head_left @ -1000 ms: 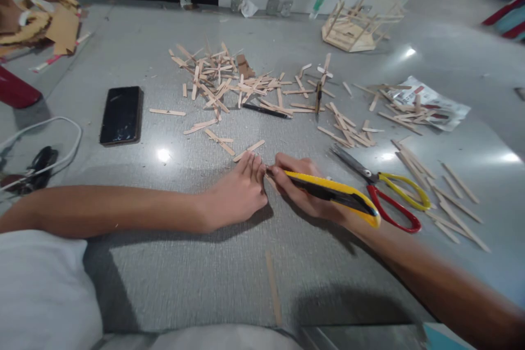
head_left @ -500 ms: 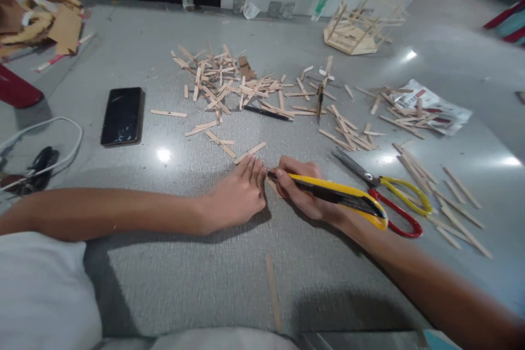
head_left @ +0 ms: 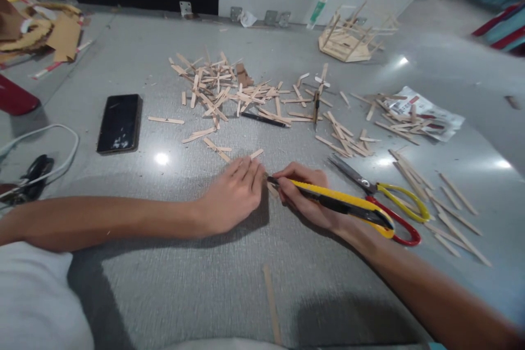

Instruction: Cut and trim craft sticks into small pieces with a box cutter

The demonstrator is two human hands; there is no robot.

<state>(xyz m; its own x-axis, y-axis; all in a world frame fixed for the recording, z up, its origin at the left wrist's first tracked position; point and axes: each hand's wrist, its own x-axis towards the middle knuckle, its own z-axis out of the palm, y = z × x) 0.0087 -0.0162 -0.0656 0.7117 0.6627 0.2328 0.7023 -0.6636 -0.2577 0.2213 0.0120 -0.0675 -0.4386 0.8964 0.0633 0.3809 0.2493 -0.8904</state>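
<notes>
My right hand (head_left: 305, 191) is closed around a yellow and black utility knife (head_left: 340, 199), its blade end pointing left at the fingertips of my left hand (head_left: 235, 194). My left hand lies knuckles up, its fingers together and pressing a wooden craft stick (head_left: 272, 190) to the table; most of that stick is hidden. Just beyond the left fingers, another craft stick (head_left: 256, 153) shows. Scissors (head_left: 369, 186) with one yellow and one red handle lie to the right, partly behind the knife. A single stick (head_left: 271, 303) lies nearer to me.
A heap of cut craft sticks (head_left: 219, 85) spreads across the middle, with a black pen (head_left: 264, 118) beside it. A phone (head_left: 119, 123) lies left, near a cable (head_left: 76, 142). At the back right stands a stick-built frame (head_left: 346, 46). Longer sticks (head_left: 457, 221) lie right.
The view has tilted a little. The right hand and knife have drawn slightly right, away from the left fingers. My left hand has flattened somewhat, covering more of the stick beyond it.
</notes>
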